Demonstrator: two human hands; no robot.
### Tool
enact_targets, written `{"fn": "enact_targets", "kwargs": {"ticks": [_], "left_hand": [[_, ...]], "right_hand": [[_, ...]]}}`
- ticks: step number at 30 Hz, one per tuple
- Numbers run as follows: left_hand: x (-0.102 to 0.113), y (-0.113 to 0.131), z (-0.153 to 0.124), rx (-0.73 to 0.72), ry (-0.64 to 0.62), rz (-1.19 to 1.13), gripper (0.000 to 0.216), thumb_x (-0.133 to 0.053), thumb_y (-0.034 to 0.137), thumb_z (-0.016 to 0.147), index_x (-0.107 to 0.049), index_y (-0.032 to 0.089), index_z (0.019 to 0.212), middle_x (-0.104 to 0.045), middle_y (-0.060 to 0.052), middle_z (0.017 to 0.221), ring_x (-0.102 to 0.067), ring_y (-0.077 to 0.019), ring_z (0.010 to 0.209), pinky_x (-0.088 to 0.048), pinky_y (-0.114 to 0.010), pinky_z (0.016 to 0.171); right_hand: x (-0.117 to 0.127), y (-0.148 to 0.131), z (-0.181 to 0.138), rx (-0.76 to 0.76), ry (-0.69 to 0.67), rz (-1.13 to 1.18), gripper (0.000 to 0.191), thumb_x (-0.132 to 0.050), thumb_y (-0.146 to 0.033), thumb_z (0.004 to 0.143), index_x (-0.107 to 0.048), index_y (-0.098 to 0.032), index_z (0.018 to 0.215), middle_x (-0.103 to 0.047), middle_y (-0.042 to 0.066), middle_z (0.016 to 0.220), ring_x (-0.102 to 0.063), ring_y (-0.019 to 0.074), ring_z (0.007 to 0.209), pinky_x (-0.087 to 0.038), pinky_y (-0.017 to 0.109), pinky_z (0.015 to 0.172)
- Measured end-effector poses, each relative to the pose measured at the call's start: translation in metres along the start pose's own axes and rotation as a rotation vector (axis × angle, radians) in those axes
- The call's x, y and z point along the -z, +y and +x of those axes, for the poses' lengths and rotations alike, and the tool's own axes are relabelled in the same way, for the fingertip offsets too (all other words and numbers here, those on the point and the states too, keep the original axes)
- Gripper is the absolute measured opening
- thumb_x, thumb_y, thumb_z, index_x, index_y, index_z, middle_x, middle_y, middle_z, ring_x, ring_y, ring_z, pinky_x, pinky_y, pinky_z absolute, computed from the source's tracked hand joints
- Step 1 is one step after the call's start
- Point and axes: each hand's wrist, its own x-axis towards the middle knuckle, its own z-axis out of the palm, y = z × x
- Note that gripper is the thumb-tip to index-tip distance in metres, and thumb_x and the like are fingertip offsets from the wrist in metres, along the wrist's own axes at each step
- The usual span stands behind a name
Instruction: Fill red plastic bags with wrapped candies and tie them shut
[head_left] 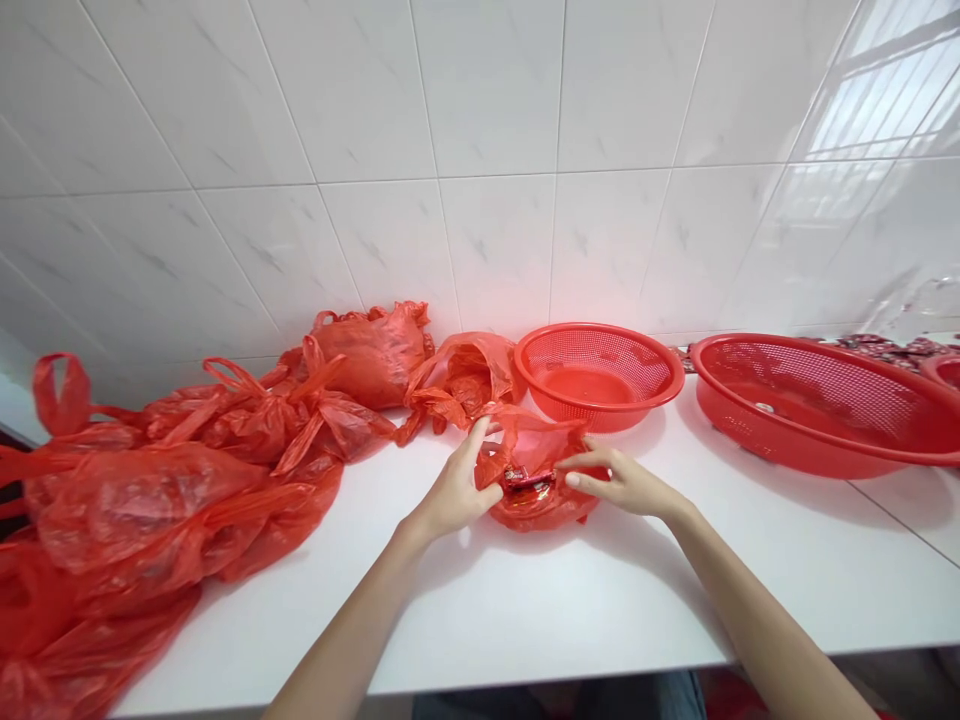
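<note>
While both my hands work the small red plastic bag on the white tabletop, left hand pinches its rim, right hand grips its other edge; wrapped candies inside, red colander just behind.

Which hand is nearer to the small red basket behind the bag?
Right. The right hand lies just in front of the small red basket, on the open red bag; the left hand holds the bag's far side, farther left.
</note>
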Motion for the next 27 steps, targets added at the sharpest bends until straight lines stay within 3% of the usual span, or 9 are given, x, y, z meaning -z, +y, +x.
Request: {"fn": "enact_targets", "kwargs": {"ticks": [4,8,11,15,16,18,22,25,27], "left_hand": [[-0.003,0.003,-0.001,-0.009,-0.055,0.108,0.075,-0.061,0.01,0.072,-0.043,0.022,0.144,-0.057,-0.012,0.139,-0.059,-0.0273,0.122,-0.049,-0.044,0.106],[-0.006,0.001,-0.001,0.003,-0.116,0.254,0.07,-0.066,0.013,0.072,-0.047,0.02,0.139,-0.058,-0.014,0.135,-0.059,-0.0303,0.121,-0.052,-0.045,0.1],[-0.007,-0.002,0.0,0.012,-0.006,0.313,0.064,-0.064,0.013,0.075,-0.049,0.02,0.137,-0.061,-0.012,0.13,-0.064,-0.0274,0.11,-0.054,-0.043,0.095],[-0.004,-0.004,0.004,-0.013,0.263,0.343,0.038,-0.062,0.016,0.08,-0.062,0.02,0.118,-0.066,-0.006,0.11,-0.067,-0.0194,0.083,-0.057,-0.037,0.083],[-0.003,-0.004,0.004,-0.041,0.321,0.34,0.031,-0.063,0.019,0.081,-0.065,0.02,0.112,-0.066,-0.006,0.11,-0.067,-0.0199,0.087,-0.056,-0.036,0.085],[-0.002,-0.001,0.004,-0.104,0.409,0.331,0.018,-0.066,0.023,0.082,-0.069,0.02,0.099,-0.065,-0.007,0.113,-0.067,-0.0218,0.099,-0.055,-0.036,0.092],[-0.004,0.002,0.003,-0.157,0.495,0.318,0.012,-0.069,0.029,0.083,-0.067,0.02,0.074,-0.066,-0.007,0.111,-0.067,-0.0231,0.104,-0.055,-0.037,0.092],[-0.005,0.002,0.002,-0.17,0.529,0.321,0.025,-0.068,0.027,0.085,-0.06,0.02,0.063,-0.067,-0.007,0.105,-0.068,-0.0224,0.101,-0.056,-0.036,0.088],[-0.005,0.003,0.001,-0.208,0.54,0.329,0.028,-0.066,0.026,0.087,-0.057,0.02,0.06,-0.067,-0.007,0.103,-0.068,-0.0212,0.098,-0.057,-0.036,0.086]], "right_hand": [[-0.008,-0.001,0.002,0.002,-0.102,0.033,0.044,-0.068,-0.057,0.086,-0.073,-0.018,0.066,-0.066,0.01,0.124,-0.065,0.028,0.104,-0.052,0.038,0.089],[-0.012,0.002,0.003,-0.056,-0.07,-0.046,0.04,-0.079,-0.045,0.078,-0.06,-0.018,0.054,-0.068,0.009,0.11,-0.065,0.0245,0.093,-0.052,0.037,0.078],[-0.011,0.003,0.002,-0.061,-0.016,-0.186,0.041,-0.077,-0.036,0.078,-0.051,-0.02,0.05,-0.068,0.007,0.098,-0.064,0.0229,0.085,-0.053,0.036,0.072],[-0.004,0.001,-0.001,0.042,0.102,-0.423,0.018,-0.075,-0.028,0.077,-0.066,-0.021,0.063,-0.069,0.011,0.106,-0.064,0.0308,0.102,-0.052,0.044,0.085],[-0.002,-0.001,-0.001,0.093,0.142,-0.457,0.007,-0.073,-0.027,0.078,-0.071,-0.021,0.074,-0.069,0.013,0.115,-0.062,0.0333,0.11,-0.05,0.048,0.091],[-0.001,-0.006,0.0,0.207,0.231,-0.482,0.011,-0.067,-0.024,0.083,-0.074,-0.022,0.091,-0.066,0.014,0.127,-0.059,0.0338,0.118,-0.047,0.05,0.096],[-0.012,-0.018,0.011,0.424,0.428,-0.56,0.017,-0.054,-0.018,0.091,-0.071,-0.02,0.092,-0.069,0.014,0.114,-0.062,0.0273,0.102,-0.047,0.043,0.087],[-0.029,-0.021,0.024,0.445,0.305,-0.667,0.018,-0.053,-0.013,0.091,-0.069,-0.02,0.087,-0.072,0.011,0.101,-0.061,0.0235,0.09,-0.045,0.037,0.081],[-0.041,-0.019,0.031,0.323,0.154,-0.73,0.015,-0.056,-0.014,0.091,-0.068,-0.019,0.084,-0.071,0.009,0.09,-0.06,0.022,0.083,-0.042,0.035,0.076]]}}
